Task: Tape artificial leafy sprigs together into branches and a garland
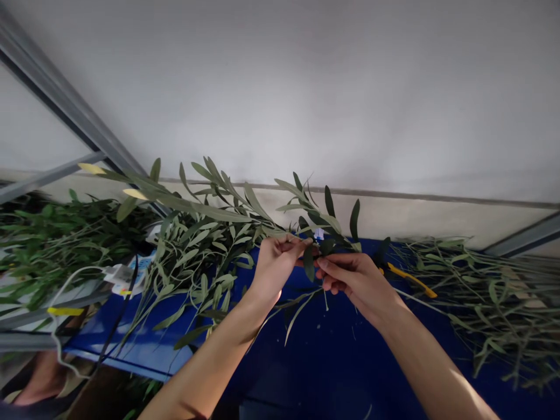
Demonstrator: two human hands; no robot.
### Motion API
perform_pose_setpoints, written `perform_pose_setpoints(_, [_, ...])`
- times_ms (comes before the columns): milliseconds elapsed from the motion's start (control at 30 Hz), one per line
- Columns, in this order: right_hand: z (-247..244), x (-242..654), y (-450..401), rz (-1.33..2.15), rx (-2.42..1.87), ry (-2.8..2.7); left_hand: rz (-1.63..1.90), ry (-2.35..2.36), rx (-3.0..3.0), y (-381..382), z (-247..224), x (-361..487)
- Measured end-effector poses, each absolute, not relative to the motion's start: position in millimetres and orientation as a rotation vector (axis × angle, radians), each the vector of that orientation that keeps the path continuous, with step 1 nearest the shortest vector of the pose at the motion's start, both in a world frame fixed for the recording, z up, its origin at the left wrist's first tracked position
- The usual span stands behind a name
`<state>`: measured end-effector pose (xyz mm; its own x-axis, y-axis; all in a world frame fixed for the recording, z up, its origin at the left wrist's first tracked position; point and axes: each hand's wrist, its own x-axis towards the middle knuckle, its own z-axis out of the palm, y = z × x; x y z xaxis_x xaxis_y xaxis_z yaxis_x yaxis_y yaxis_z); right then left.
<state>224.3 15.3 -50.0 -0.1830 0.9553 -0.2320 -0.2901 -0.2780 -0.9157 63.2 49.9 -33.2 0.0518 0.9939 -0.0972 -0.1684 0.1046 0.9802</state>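
My left hand (275, 265) and my right hand (354, 280) meet in the middle of the view, fingers pinched on a long olive-like leafy branch (210, 204). The branch stretches up and left from them, with narrow grey-green leaves, some yellowish at the tips. A small blue and white tag (319, 234) shows just above my fingers, on the stem. Dark leaves hide part of the stem between my hands. Yellow-handled snips (411, 280) lie on the blue table (332, 361) to the right of my right hand.
Heaped leafy branches lie on the table at the right (494, 303) and the left (56, 251). Grey metal rails (65, 93) run along a white wall (280, 87) behind. White paper labels (125, 277) and a loose white cord (61, 303) sit at the left edge.
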Motion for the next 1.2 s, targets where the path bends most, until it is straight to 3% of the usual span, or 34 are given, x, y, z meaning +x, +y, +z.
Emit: perform_pose_setpoints(1200, [-46.2, 223.4, 15.7, 1.642, -1.004, -0.826, 1.198, 1.055, 1.030, 49.5, -25.7, 64.8])
